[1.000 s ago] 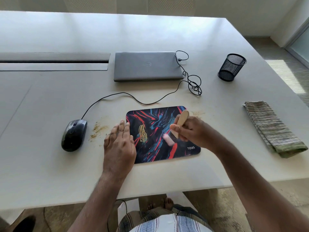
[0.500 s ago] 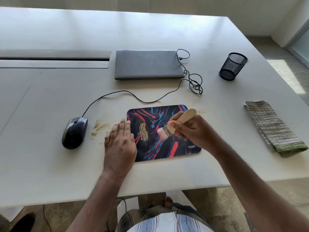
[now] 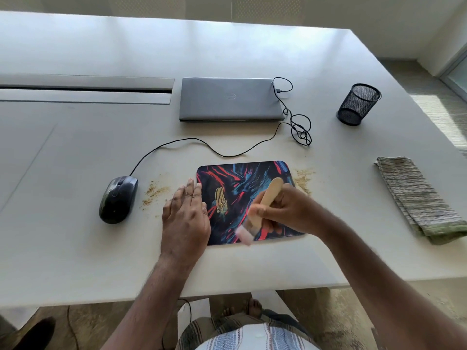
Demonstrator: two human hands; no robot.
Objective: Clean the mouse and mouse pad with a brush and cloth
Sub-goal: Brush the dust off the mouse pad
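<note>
**Brushing the pad, with mouse and cloth still ahead**

We are partway into the brushing. Our right hand (image 3: 285, 213) has its fingers curled round the pale wooden handle of the brush (image 3: 262, 205), handle tilted up and away, pink bristles blurred at the near edge of the mouse pad (image 3: 242, 183). Our left hand (image 3: 185, 218) lies flat with straight fingers, holding nothing, its fingertips and palm edge overlapping the pad's left border as if to pin it.

Crumbs (image 3: 154, 192) lie scattered on the table (image 3: 75, 261) between the mouse (image 3: 117, 199) and the pad, and more crumbs sit just past the pad's far right corner. We judge most of the pad's printed face is swept, though its busy pattern could hide small bits. The mouse sits to the left of the left hand, apart from both hands, and we cannot tell whether it is clean. The folded cloth (image 3: 419, 198) lies well off to the right, apart from both hands, so wiping looks not yet begun. Brushing the mouse, clearing the table debris and the cloth pass all seem left.
</note>
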